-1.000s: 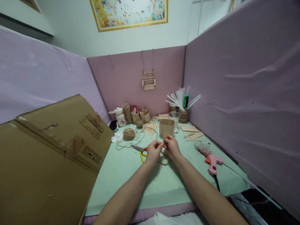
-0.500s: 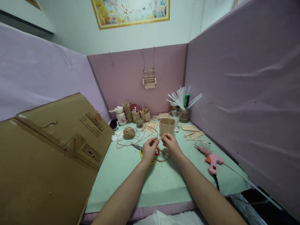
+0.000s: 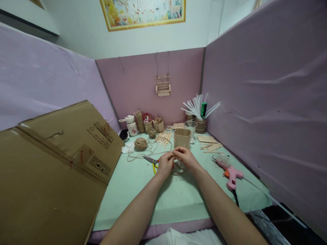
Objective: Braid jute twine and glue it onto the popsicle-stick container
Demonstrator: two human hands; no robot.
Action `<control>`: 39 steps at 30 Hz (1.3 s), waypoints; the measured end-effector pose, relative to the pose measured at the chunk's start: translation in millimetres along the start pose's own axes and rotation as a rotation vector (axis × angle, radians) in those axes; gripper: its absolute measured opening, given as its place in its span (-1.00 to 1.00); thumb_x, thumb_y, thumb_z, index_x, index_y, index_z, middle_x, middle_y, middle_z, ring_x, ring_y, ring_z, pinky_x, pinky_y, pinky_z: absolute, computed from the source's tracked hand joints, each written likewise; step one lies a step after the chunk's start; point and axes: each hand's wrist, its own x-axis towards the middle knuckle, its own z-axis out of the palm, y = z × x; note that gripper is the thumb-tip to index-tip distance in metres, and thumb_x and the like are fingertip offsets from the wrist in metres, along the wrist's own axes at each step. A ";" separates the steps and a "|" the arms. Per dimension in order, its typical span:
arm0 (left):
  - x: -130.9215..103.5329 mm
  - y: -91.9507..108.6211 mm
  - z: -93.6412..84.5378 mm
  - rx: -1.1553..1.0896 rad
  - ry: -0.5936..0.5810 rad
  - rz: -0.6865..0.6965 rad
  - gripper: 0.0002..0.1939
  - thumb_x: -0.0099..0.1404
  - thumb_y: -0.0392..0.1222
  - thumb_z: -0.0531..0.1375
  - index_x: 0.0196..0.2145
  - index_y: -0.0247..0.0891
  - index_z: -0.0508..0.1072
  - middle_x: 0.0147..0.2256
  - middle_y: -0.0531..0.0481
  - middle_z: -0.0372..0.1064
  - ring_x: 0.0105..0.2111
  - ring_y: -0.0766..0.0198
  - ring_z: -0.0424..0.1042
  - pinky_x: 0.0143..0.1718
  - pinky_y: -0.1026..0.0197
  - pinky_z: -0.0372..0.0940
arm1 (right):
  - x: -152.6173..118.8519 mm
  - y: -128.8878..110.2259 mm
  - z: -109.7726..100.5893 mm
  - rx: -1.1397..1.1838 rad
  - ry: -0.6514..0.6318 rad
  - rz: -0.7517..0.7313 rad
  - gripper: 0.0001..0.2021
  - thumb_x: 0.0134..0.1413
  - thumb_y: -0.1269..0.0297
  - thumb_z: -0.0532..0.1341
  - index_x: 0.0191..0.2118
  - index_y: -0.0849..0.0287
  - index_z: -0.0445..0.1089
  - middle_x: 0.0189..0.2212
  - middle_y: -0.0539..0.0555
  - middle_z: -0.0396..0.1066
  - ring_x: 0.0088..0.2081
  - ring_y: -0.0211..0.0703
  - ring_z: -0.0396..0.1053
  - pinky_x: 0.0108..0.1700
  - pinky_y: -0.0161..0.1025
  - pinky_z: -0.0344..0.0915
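My left hand (image 3: 166,165) and my right hand (image 3: 187,159) meet over the middle of the table, fingertips pinched together on jute twine (image 3: 180,165). A loop of it hangs below my right fingers; the exact spot of the pinch is hidden. Under my left hand lie scissors (image 3: 150,159) with red and yellow handles, partly covered. Just beyond my fingers stands a box made of wooden craft sticks (image 3: 182,139). To the left, a ball of twine (image 3: 140,144) rests with loose strands trailing toward my hands.
A pink glue gun (image 3: 232,176) lies at right, its cord running off the front edge. Craft sticks (image 3: 207,139) and a clear plastic cup (image 3: 191,126) are behind it. A large cardboard box (image 3: 63,163) blocks the left side. Jars and holders line the back.
My hands have come together from slightly apart, the right one moving left. The twine between them now forms a loop beneath my right fingers.
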 end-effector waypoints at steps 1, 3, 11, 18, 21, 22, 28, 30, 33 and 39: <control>-0.2 0.0 0.0 0.013 -0.012 -0.013 -0.83 0.14 -0.26 0.12 -0.50 -0.26 0.51 -0.46 -0.02 0.43 -0.38 0.26 0.35 -0.28 0.23 0.21 | -0.1 1.2 -0.1 0.008 0.016 -0.021 -0.72 -0.27 0.09 0.37 -0.48 0.17 0.40 -0.58 -0.06 0.28 -0.53 -0.34 0.15 -0.51 -0.36 0.04; -0.3 0.7 -0.5 0.013 -0.038 -0.043 -0.84 0.13 -0.26 0.13 -0.48 -0.25 0.52 -0.45 -0.03 0.43 -0.38 0.25 0.35 -0.28 0.23 0.20 | 0.9 3.5 -0.6 0.069 0.060 -0.016 -0.70 -0.30 0.06 0.38 -0.52 0.17 0.36 -0.62 -0.09 0.24 -0.57 -0.35 0.13 -0.53 -0.35 0.06; -4.7 7.5 2.0 -0.065 -0.232 -0.048 -0.86 0.11 -0.23 0.17 -0.46 -0.25 0.55 -0.45 -0.04 0.45 -0.39 0.24 0.38 -0.26 0.23 0.23 | 12.3 11.6 -10.8 0.246 0.298 0.048 -0.61 -0.33 0.00 0.37 -0.57 0.11 0.19 -0.74 -0.15 0.05 -0.70 -0.40 -0.04 -0.69 -0.34 -0.09; -7.2 13.0 4.4 -0.154 -0.257 -0.045 -0.86 0.11 -0.21 0.18 -0.45 -0.27 0.54 -0.42 -0.07 0.46 -0.37 0.24 0.40 -0.29 0.24 0.25 | 15.9 15.7 -16.2 0.193 0.399 0.076 -0.68 -0.25 0.04 0.33 -0.55 0.11 0.21 -0.69 -0.11 0.11 -0.68 -0.37 0.04 -0.68 -0.34 -0.05; -3.5 8.9 3.2 -0.193 -0.131 -0.108 -0.85 0.10 -0.21 0.18 -0.42 -0.29 0.54 -0.41 -0.08 0.47 -0.36 0.24 0.40 -0.27 0.23 0.26 | 15.0 15.7 -13.9 0.053 0.418 0.059 -0.75 -0.16 0.07 0.27 -0.49 0.11 0.25 -0.58 -0.04 0.23 -0.59 -0.29 0.17 -0.61 -0.31 0.08; -1.6 6.0 2.2 -0.200 -0.068 -0.139 -0.84 0.10 -0.21 0.18 -0.41 -0.30 0.54 -0.42 -0.08 0.47 -0.37 0.24 0.40 -0.27 0.22 0.27 | 13.8 14.9 -12.5 -0.026 0.434 0.009 -0.79 -0.13 0.09 0.24 -0.45 0.10 0.27 -0.53 -0.01 0.26 -0.54 -0.25 0.22 -0.56 -0.29 0.14; 8.5 -12.4 -5.9 -0.185 0.184 -0.236 -0.81 0.09 -0.19 0.18 -0.38 -0.30 0.55 -0.44 -0.07 0.46 -0.38 0.24 0.40 -0.25 0.19 0.26 | -2.6 3.6 1.2 -0.587 0.273 -0.571 -0.83 -0.02 0.39 0.10 -0.26 0.11 0.36 -0.22 0.12 0.23 -0.24 -0.11 0.27 -0.20 -0.16 0.26; 9.0 -14.5 -6.6 -0.174 0.191 -0.222 -0.82 0.09 -0.19 0.17 -0.38 -0.29 0.55 -0.40 -0.07 0.48 -0.34 0.23 0.40 -0.21 0.18 0.26 | -7.4 0.7 5.0 -0.679 0.137 -0.641 -0.79 0.03 0.42 0.07 -0.24 0.09 0.38 -0.20 0.13 0.20 -0.20 -0.10 0.27 -0.15 -0.15 0.26; 7.9 -14.2 -5.7 -0.146 0.166 -0.207 -0.81 0.10 -0.20 0.16 -0.37 -0.28 0.55 -0.41 -0.06 0.48 -0.33 0.22 0.41 -0.21 0.18 0.25 | -9.5 -1.3 7.1 -0.742 0.085 -0.660 -0.86 0.08 0.36 0.10 -0.30 0.07 0.40 -0.26 0.11 0.22 -0.20 -0.08 0.27 -0.14 -0.15 0.24; 7.0 -10.3 -5.0 -0.094 0.120 -0.179 -0.82 0.09 -0.20 0.15 -0.40 -0.29 0.54 -0.47 -0.04 0.43 -0.41 0.25 0.38 -0.27 0.21 0.25 | -5.1 -1.4 6.3 -0.597 0.134 -0.539 -0.86 0.06 0.26 0.14 -0.48 0.10 0.34 -0.43 0.05 0.29 -0.31 -0.11 0.26 -0.22 -0.18 0.19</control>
